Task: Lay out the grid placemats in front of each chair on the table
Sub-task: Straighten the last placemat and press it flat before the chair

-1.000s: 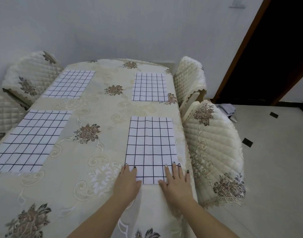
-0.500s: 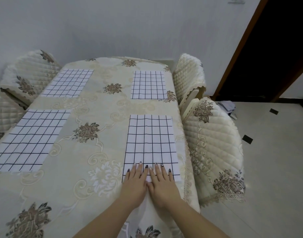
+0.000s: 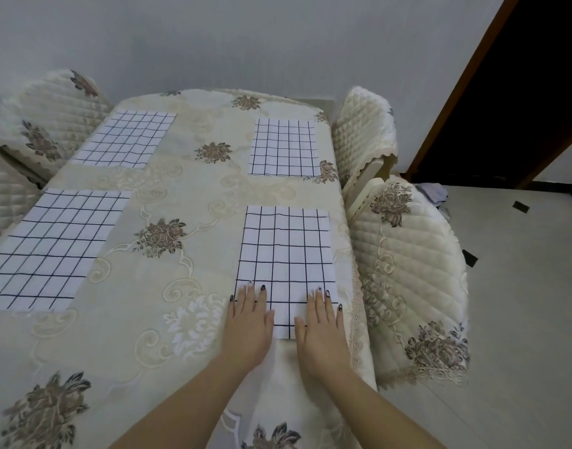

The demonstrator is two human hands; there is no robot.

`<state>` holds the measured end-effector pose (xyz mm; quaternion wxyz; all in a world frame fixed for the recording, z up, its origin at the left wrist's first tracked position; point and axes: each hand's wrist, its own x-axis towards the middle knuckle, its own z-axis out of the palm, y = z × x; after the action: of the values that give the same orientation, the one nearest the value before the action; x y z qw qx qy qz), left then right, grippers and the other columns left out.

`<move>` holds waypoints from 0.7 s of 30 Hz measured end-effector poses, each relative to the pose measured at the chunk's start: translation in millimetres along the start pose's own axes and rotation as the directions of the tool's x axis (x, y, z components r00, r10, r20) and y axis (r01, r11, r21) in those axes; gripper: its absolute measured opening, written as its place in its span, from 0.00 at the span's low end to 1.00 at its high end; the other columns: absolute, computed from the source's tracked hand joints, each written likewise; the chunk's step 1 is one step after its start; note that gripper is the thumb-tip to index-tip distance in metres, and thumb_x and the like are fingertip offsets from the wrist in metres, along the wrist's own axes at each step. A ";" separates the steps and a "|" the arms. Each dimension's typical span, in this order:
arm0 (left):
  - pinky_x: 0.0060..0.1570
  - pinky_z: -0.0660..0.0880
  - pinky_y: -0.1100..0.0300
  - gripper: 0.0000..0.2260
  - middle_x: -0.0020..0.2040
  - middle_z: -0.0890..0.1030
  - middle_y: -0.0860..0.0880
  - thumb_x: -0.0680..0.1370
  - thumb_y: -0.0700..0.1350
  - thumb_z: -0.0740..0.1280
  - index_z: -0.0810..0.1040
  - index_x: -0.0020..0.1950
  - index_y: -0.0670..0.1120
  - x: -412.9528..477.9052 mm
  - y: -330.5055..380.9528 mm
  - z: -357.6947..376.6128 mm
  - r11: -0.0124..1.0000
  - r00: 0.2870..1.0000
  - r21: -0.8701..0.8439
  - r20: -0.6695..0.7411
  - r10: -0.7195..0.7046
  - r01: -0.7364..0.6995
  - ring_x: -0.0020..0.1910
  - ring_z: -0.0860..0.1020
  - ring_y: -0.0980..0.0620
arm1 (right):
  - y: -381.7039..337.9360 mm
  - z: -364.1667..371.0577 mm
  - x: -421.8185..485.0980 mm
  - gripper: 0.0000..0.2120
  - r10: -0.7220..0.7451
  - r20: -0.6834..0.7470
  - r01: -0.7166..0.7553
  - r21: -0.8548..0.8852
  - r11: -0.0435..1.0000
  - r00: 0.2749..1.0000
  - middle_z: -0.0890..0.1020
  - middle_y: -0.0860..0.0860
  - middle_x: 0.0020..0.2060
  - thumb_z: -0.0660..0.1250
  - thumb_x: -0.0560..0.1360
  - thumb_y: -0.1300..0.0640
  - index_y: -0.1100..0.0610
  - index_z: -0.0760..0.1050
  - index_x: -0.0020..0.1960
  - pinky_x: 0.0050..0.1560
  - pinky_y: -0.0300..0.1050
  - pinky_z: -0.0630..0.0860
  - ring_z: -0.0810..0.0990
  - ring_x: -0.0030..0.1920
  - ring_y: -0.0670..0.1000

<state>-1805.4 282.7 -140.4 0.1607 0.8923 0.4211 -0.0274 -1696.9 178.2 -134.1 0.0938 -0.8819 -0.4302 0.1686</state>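
Left hand (image 3: 249, 325), right hand (image 3: 324, 332) flat, fingers straight, pressing near edge of placemat (image 3: 286, 251); palm heels apparently on tablecloth (image 3: 132, 322).

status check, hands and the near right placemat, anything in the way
Left hand and right hand open, pressing near edge of near right placemat. It lies flat beside near right chair. Three other placemats down. Nothing in the way.
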 end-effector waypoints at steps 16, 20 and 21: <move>0.75 0.51 0.49 0.24 0.79 0.53 0.45 0.82 0.44 0.52 0.52 0.78 0.43 154.4 -10.8 -38.6 0.993 0.999 0.103 -0.001 0.054 -0.053 0.78 0.48 0.44 | -16.9 -40.5 171.1 0.25 -0.118 0.061 0.123 -0.072 0.990 0.991 0.48 0.52 0.79 0.46 0.83 0.53 0.57 0.47 0.79 0.76 0.54 0.45 0.43 0.78 0.55; 0.75 0.51 0.50 0.26 0.79 0.52 0.46 0.81 0.42 0.56 0.53 0.78 0.43 189.4 -2.6 -43.3 0.989 0.996 0.125 0.042 0.079 -0.084 0.78 0.48 0.44 | -34.3 -46.3 204.1 0.24 -0.189 0.112 0.196 -0.053 0.979 0.976 0.48 0.53 0.79 0.46 0.83 0.55 0.57 0.49 0.78 0.76 0.55 0.45 0.43 0.78 0.55; 0.75 0.51 0.50 0.26 0.79 0.52 0.46 0.80 0.42 0.57 0.53 0.78 0.43 197.2 0.7 -43.7 0.988 0.995 0.124 0.053 0.082 -0.088 0.78 0.47 0.45 | -38.8 -47.8 211.2 0.24 -0.207 0.122 0.214 -0.043 0.976 0.971 0.48 0.52 0.79 0.46 0.83 0.55 0.57 0.49 0.78 0.76 0.55 0.45 0.43 0.78 0.55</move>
<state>-1681.6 442.3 -135.3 0.1151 0.9169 0.3760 -0.0681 -1586.0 367.9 -123.5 0.0610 -0.8222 -0.5305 0.1971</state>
